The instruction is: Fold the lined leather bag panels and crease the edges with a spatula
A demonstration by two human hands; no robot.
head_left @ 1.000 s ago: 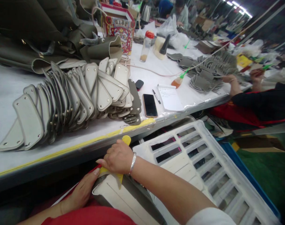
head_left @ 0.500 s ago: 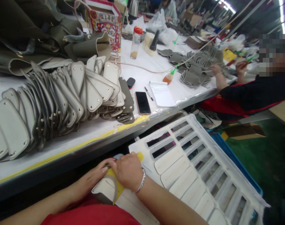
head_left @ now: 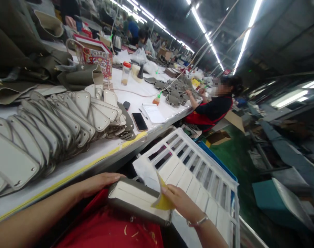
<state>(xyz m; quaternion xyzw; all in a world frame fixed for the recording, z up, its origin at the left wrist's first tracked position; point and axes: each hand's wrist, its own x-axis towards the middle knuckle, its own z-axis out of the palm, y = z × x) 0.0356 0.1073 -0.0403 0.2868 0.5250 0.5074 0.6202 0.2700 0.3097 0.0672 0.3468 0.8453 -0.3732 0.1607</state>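
A dark grey-green leather piece [head_left: 157,214] with a pale inner face and rounded corners lies tilted across my lap. My left hand [head_left: 102,182] rests at its upper left corner, fingers stretched out and touching the edge; the thumb is hidden. Pinched in my right hand [head_left: 181,201] is a curved, flexible yellow sheet [head_left: 162,198], its lower edge over the right part of the pale face. Just beyond stands a white slatted rack [head_left: 181,143], with several long pale panels [head_left: 184,182] lying side by side on it.
Overlapping pale leather flaps with metal studs [head_left: 56,131] cover the left of the table. A phone [head_left: 139,121], a notepad [head_left: 154,113] and a glue bottle [head_left: 156,100] lie farther along. A co-worker [head_left: 213,106] sits at the table's right; a blue-green bin [head_left: 275,203] stands at right.
My view has tilted up. My right hand has moved right, away from the left hand, bringing the yellow sheet along. The leather piece has turned and shows more of its pale face.
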